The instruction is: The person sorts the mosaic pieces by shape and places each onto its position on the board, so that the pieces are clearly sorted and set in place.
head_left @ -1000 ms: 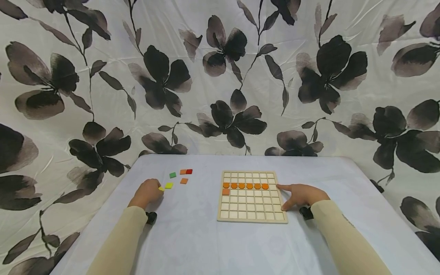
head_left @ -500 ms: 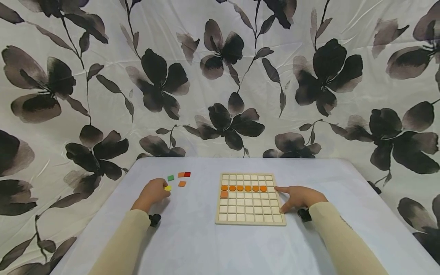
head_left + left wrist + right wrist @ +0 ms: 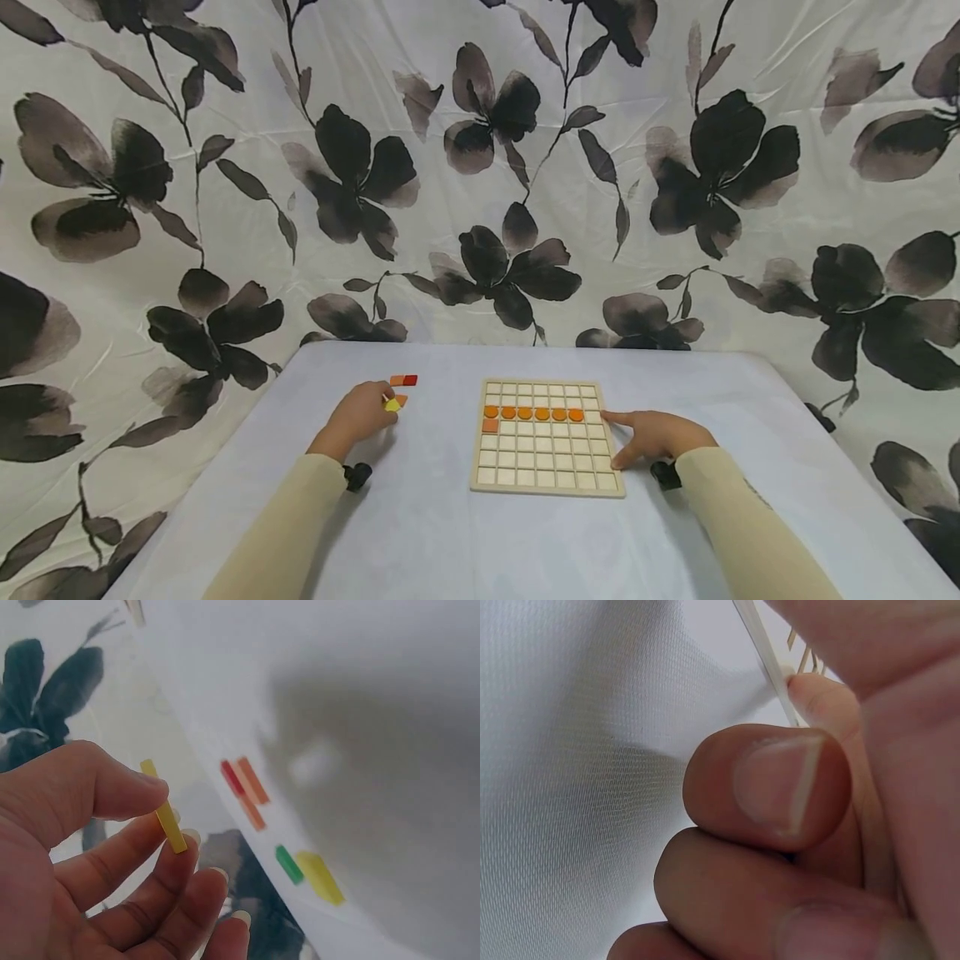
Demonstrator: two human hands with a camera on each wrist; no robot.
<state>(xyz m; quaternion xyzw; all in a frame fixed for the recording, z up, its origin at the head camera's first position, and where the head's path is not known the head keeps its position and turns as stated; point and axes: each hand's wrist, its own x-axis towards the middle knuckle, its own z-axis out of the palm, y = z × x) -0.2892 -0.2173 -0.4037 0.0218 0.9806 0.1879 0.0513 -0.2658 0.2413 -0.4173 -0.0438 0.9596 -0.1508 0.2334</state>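
Note:
My left hand (image 3: 360, 417) pinches a yellow tile (image 3: 172, 827) between thumb and fingertips, above the loose tiles on the left of the table. In the left wrist view, a second yellow tile (image 3: 321, 877) and a green tile (image 3: 289, 864) lie on the cloth; the left hand hides both from the head camera. Index finger and thumb of my right hand (image 3: 663, 433) touch the right edge of a wooden grid board (image 3: 547, 493). A row of orange round counters (image 3: 542, 414) crosses the board, with one orange square tile (image 3: 490, 426) under its left end.
Beyond the left hand lie a red tile (image 3: 410, 380) and an orange tile (image 3: 396, 380) side by side, with another orange tile (image 3: 402, 399) nearer. A white cloth covers the table (image 3: 442, 550). Behind it hangs a flower-patterned curtain (image 3: 420, 275).
Carrying the yellow tile, my left hand has moved right and slightly away from me, over the spot of the green and second yellow tiles. The right hand keeps its place at the board.

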